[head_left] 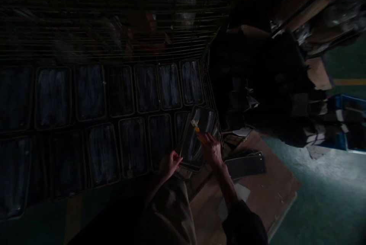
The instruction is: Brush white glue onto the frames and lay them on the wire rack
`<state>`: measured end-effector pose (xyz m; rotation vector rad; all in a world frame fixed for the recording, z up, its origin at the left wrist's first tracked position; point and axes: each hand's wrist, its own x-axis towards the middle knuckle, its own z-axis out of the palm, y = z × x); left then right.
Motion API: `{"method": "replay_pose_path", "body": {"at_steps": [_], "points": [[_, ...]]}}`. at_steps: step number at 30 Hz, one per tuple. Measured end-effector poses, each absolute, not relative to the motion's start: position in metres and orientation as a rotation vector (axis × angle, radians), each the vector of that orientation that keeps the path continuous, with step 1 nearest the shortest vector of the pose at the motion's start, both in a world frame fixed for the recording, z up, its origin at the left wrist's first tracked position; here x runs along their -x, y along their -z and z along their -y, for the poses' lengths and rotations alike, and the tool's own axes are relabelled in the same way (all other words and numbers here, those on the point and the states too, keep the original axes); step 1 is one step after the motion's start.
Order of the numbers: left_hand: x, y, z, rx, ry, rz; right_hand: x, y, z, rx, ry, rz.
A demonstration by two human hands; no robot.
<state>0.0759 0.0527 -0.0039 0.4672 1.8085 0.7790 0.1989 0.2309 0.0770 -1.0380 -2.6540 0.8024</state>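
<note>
A dark rectangular panel with rounded corners (pixel 187 144) lies tilted on top of similar panels, with pale curved streaks across its face. My left hand (pixel 170 163) pinches its lower left edge between thumb and fingers. In my right hand (pixel 211 146) is a paintbrush (pixel 195 124) with a yellow-orange handle, my fingers wrapped round it. Its pale bristles are over the upper part of the panel. To the right, another dark panel (pixel 245 167) lies on a brown board.
Rows of streaked dark panels (pixel 90 92) lie to the left, below a wire rack (pixel 114 47). The brown board (pixel 274 184) reaches right over a green floor (pixel 320 203). Blue crates (pixel 350 102) and dim piles stand further right.
</note>
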Motion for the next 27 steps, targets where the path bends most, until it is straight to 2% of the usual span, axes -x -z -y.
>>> {"method": "replay_pose_path", "body": {"at_steps": [3,7,12,15,21,27], "points": [[-0.076,0.006,-0.051,-0.49,-0.771,-1.816,-0.222,-0.084,-0.187,0.933,-0.955,2.728],[-0.073,0.005,-0.052,-0.475,-0.741,-1.784,-0.246,-0.098,-0.136,1.037,-1.243,2.634],[-0.072,0.001,-0.054,-0.507,-0.672,-1.825,-0.262,-0.095,-0.138,1.159,-1.471,2.411],[-0.072,0.0,-0.053,-0.577,-0.678,-1.87,-0.264,-0.086,-0.183,1.177,-1.336,2.391],[-0.072,-0.006,-0.056,-0.684,-0.708,-1.945,-0.237,-0.094,-0.273,1.198,-0.803,2.409],[-0.073,-0.016,-0.058,-0.762,-0.713,-1.993,-0.21,-0.086,-0.304,1.046,-0.674,2.609]]}}
